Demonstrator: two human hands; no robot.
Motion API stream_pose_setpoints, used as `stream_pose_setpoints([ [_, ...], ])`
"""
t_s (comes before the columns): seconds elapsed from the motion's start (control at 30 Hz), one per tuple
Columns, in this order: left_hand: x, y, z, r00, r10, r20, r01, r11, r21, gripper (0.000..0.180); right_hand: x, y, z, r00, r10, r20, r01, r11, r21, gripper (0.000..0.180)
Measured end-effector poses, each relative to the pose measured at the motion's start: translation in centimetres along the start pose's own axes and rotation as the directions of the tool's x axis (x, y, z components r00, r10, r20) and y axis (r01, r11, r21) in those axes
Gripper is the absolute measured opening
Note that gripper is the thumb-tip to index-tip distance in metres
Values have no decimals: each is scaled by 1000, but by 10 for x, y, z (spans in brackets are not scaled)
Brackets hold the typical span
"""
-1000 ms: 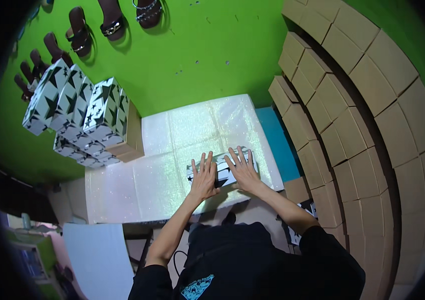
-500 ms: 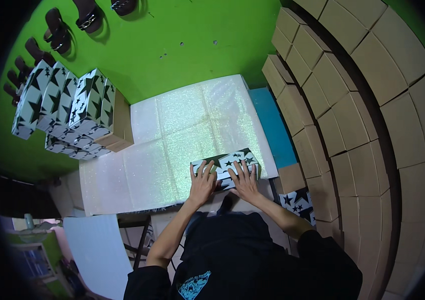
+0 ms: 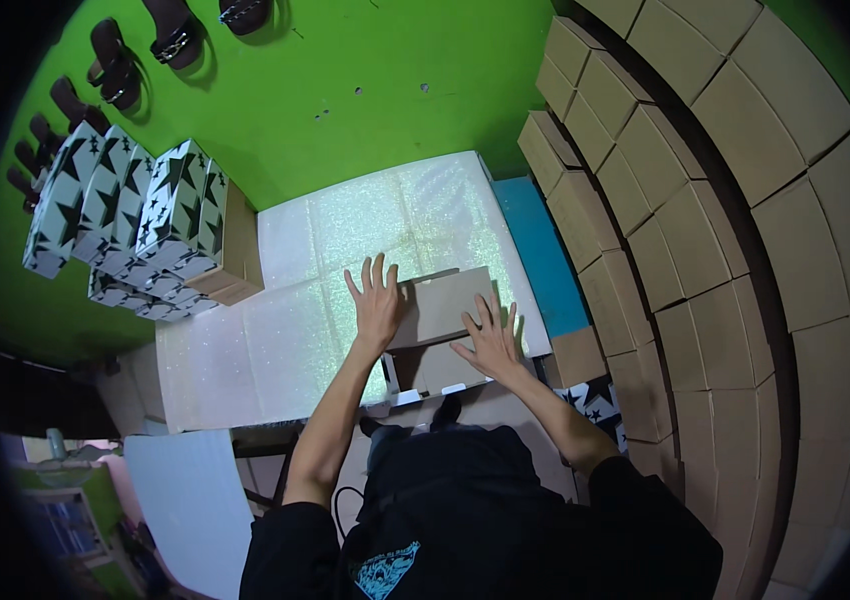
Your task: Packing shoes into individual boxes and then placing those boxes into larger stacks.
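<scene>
A shoebox (image 3: 442, 372) stands at the front edge of the table, its hinged lid (image 3: 442, 303) swung up and back so the plain grey-brown inside shows. The visible part of the box's inside is bare cardboard with a dark shadow at the left; small white flaps show along the near edge. My left hand (image 3: 378, 312) is at the lid's left edge, fingers stretched and spread. Over the right side of the box and lid lies my right hand (image 3: 494, 345), its fingers apart too. Neither hand grips anything.
A shiny white cover lies over the table (image 3: 290, 335). Star-patterned boxes (image 3: 173, 205) are stacked at its far left. Sandals (image 3: 177, 38) hang on the green wall (image 3: 375, 60). Brown cartons (image 3: 695, 270) line the right side; a pale blue board (image 3: 190, 500) is at lower left.
The star-patterned shoebox was closed under both hands; its lid has now opened away from me. My left hand has moved farther out and left, and my fingers have spread.
</scene>
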State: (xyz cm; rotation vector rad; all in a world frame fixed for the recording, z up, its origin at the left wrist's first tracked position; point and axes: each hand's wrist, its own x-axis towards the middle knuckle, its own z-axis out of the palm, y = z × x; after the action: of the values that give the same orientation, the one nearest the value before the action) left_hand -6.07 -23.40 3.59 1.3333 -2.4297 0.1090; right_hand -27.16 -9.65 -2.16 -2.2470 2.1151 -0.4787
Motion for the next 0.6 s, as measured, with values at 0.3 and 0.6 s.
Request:
stream_pose_setpoints([
  [0.3,-111,16,7,947,-134,291,171,980,-103,75,-1,28,5,988,6,157,20,986,-163,74],
  [0.6,-144,-11,1,938,-279,208,313,937,-156,61,-24,51,-40,971,225,82,-229,972,48,70],
])
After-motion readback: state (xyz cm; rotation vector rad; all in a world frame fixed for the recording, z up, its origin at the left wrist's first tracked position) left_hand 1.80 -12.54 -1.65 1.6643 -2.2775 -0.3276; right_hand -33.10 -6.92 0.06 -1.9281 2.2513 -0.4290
